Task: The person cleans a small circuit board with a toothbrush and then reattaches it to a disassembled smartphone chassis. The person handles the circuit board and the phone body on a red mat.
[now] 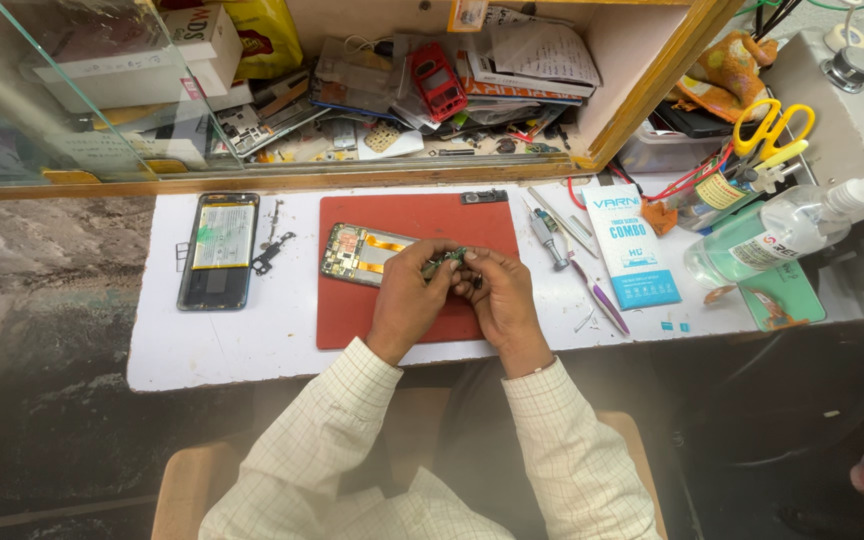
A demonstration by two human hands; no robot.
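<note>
Together, left hand [409, 300] and right hand [497, 300] around small green circuit board [446, 263].

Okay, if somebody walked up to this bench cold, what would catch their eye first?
Probably the red mat in the middle of the white bench, where the left hand and right hand meet over a small green circuit board. Left of the mat lies an opened phone, its battery exposed. At the far right, yellow-handled scissors stand out above a clear spray bottle.
</note>
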